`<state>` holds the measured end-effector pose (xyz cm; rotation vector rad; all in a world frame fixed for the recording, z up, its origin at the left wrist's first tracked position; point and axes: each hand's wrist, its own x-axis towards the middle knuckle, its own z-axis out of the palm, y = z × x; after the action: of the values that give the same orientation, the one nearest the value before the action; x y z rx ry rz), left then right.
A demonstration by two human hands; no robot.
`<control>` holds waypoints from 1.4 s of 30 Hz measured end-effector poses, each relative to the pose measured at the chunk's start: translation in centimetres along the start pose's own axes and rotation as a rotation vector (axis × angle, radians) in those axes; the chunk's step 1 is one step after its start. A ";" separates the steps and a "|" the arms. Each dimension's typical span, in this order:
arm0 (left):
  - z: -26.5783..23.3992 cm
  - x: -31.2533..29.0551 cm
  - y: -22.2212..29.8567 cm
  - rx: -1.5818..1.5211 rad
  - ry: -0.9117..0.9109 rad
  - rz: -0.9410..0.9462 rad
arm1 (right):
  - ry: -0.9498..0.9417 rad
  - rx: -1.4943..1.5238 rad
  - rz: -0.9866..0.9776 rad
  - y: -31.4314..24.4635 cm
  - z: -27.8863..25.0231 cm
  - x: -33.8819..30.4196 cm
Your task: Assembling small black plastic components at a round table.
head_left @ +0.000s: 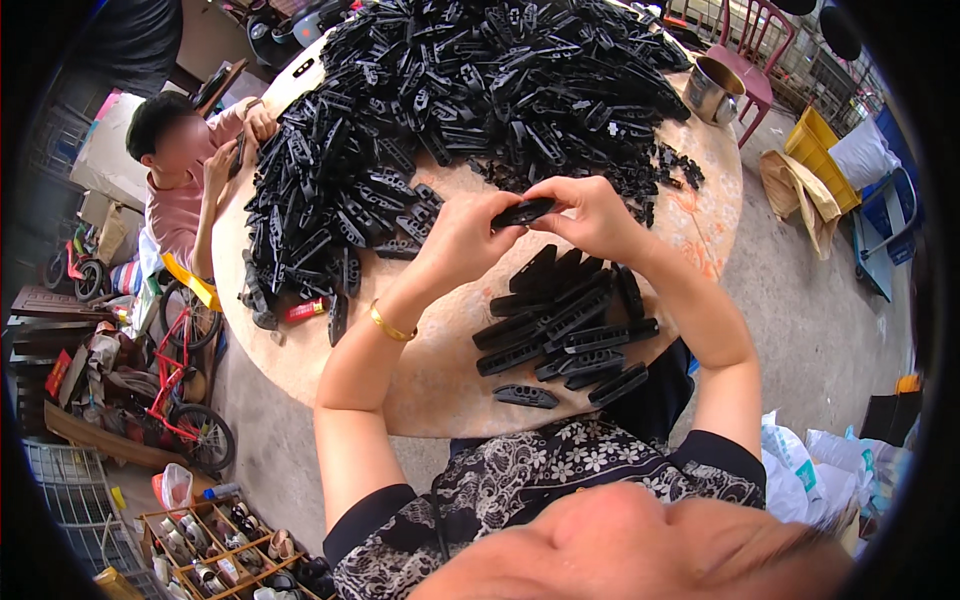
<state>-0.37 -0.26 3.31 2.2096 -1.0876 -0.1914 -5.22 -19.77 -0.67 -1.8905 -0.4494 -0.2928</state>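
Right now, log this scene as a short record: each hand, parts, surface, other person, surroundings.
Left hand: grips one end of a black part
Right hand: grips its other end
Surface: round table, pale patterned top
Large pile: many black parts, far side
Smaller group: similar parts, near the wearer
Also on table: metal cup, small red package
Other person: at left, pink top, holding a dark piece
Surroundings: red bicycle left; yellow crate right
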 end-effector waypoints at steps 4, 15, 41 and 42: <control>0.4 -0.1 0.1 -0.087 -0.027 0.005 | -0.103 -0.042 0.064 -0.7 -1.9 0.4; 3.9 -1.0 2.1 -0.163 -0.287 0.413 | -0.048 -0.741 0.462 -1.9 -10.1 -4.2; -4.2 -2.0 -4.8 0.841 -0.156 -0.288 | 0.247 -0.379 -0.030 2.7 -2.1 3.7; -3.9 -1.7 -5.0 0.827 -0.154 -0.283 | 0.275 -0.323 -0.004 3.2 -2.4 3.5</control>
<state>3.36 5.13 2.99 3.1368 -1.0393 -0.0259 -0.61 -22.44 -1.04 -2.1211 -0.2286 -0.6500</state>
